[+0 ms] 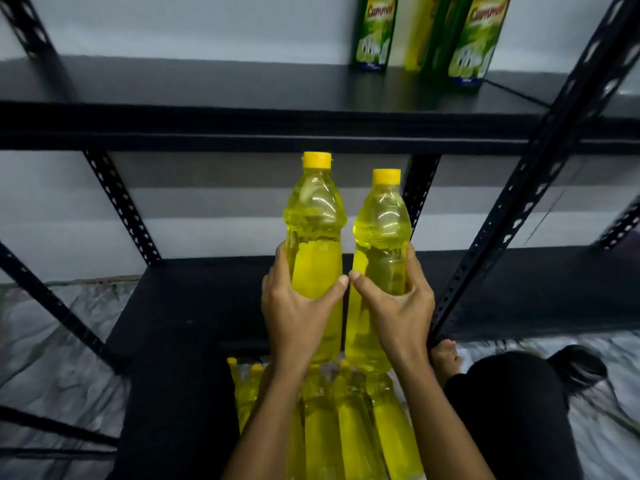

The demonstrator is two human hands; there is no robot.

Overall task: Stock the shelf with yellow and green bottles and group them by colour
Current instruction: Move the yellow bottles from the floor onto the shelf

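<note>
green bottles (pixel 374 32) on upper shelf (pixel 242 88) | more yellow bottles (pixel 349 424) below | left hand (pixel 298 306) wraps left bottle (pixel 315 244) | right hand (pixel 398 306) wraps right bottle (pixel 381 244)

A stockroom or shop back room: black slotted-angle steel shelving (pixel 311 123) against a bare white wall (pixel 207 26), labelled green bottles (pixel 375 32) at 1 o'clock, many yellow bottles (pixel 349 424) at 6 o'clock, plastic sheeting (pixel 52 341) on the floor

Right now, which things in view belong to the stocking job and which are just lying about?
Job:
- yellow bottle in left hand
- yellow bottle in right hand
- spare yellow bottles below
- green bottles on upper shelf
- black shelf rack

Lying about:
- plastic floor sheeting
</note>
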